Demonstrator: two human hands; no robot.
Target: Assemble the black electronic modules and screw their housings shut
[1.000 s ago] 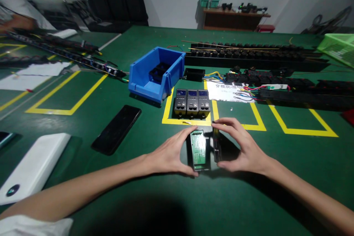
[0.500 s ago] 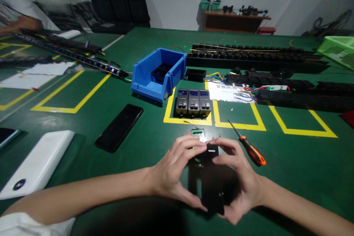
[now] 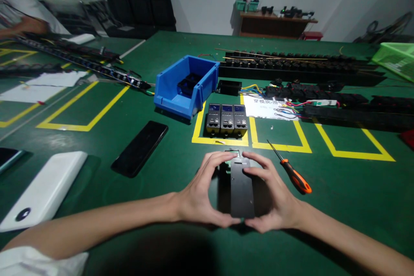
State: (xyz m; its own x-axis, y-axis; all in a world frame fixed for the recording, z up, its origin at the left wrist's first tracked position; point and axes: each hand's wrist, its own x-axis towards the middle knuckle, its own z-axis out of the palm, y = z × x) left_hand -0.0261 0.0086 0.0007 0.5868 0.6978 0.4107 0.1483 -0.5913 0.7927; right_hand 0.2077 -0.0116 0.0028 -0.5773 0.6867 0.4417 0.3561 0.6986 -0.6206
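Observation:
Both hands wrap one small black module (image 3: 241, 189) low at the centre of the green table. My left hand (image 3: 200, 194) curls round its left side and my right hand (image 3: 274, 198) round its right side. A black cover plate lies on top of the module, and a strip of green circuit board (image 3: 231, 154) peeks out at its far end. An orange-handled screwdriver (image 3: 293, 175) lies just right of my right hand. Three finished black modules (image 3: 227, 119) stand in a row inside a yellow-taped box beyond my hands.
A blue bin (image 3: 186, 86) sits behind the modules, a black phone (image 3: 140, 148) and a white power bank (image 3: 42, 192) lie to the left. Long black power strips (image 3: 300, 67) and coloured wires cross the back right. Another person's arm (image 3: 19, 28) is at far left.
The black cover, first held apart to the right of the open circuit board, has been brought over and laid on top of it. The screwdriver came into view as my right hand moved.

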